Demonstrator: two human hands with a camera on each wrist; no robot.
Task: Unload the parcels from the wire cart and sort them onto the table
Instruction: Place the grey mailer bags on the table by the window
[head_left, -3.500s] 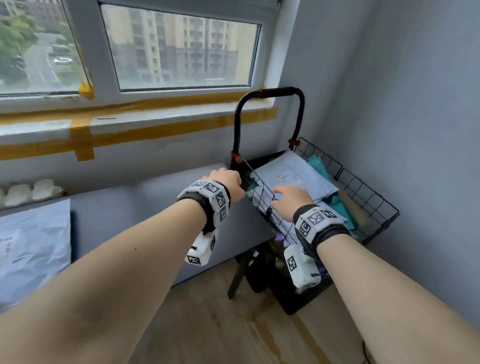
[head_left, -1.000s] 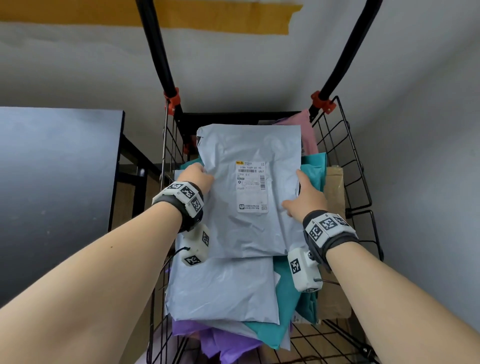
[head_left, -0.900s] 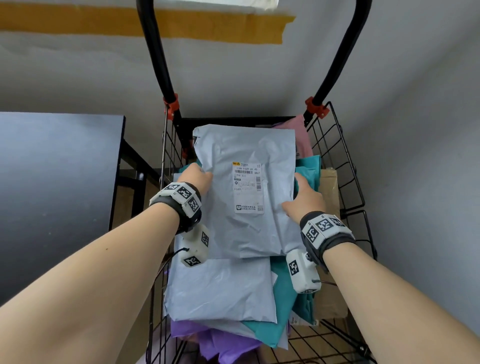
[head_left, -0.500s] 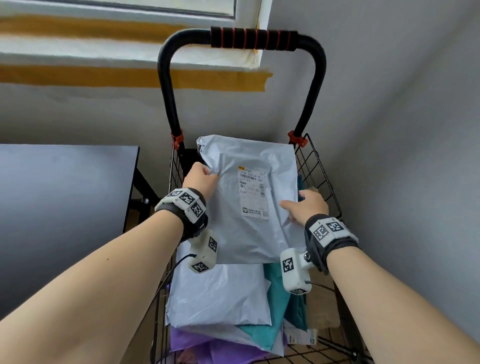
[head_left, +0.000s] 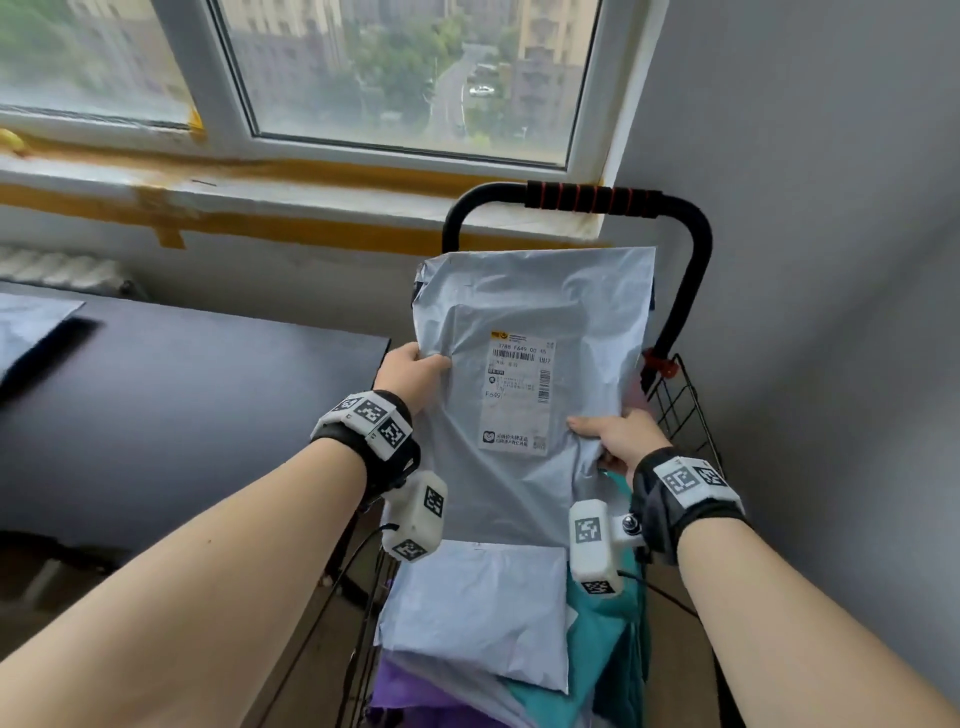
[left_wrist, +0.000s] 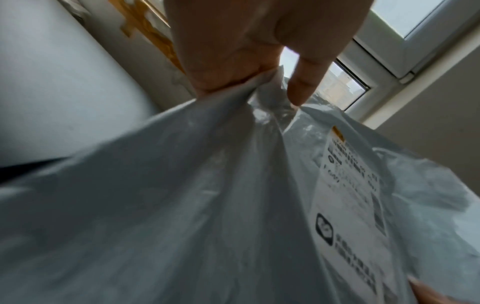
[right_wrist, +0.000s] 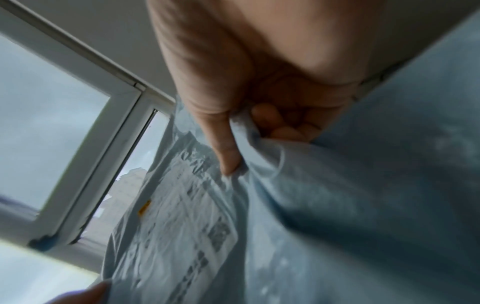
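Note:
A grey poly-mailer parcel (head_left: 535, 322) with a white shipping label hangs upright above the wire cart (head_left: 685, 415), held by both hands. My left hand (head_left: 413, 371) pinches its left edge, thumb on the front. My right hand (head_left: 615, 436) grips its lower right edge, thumb on the front and fingers curled behind. In the left wrist view the parcel (left_wrist: 207, 205) bunches under my left hand (left_wrist: 246, 67). In the right wrist view my right hand (right_wrist: 249, 127) clamps a fold of the parcel (right_wrist: 337, 205). More parcels lie in the cart: a grey one (head_left: 478, 608), a teal one (head_left: 602, 649), a purple one (head_left: 415, 696).
The dark table (head_left: 182, 405) stands left of the cart, with a pale parcel (head_left: 26, 325) at its far left edge. The cart's black handle (head_left: 592, 200) rises behind the held parcel. A window sill with yellow tape (head_left: 285, 208) runs behind; a grey wall (head_left: 831, 312) closes the right.
Both hands have lifted the grey parcel up out of the cart to handle height. My view has tilted up, so the window and the table's far side now show.

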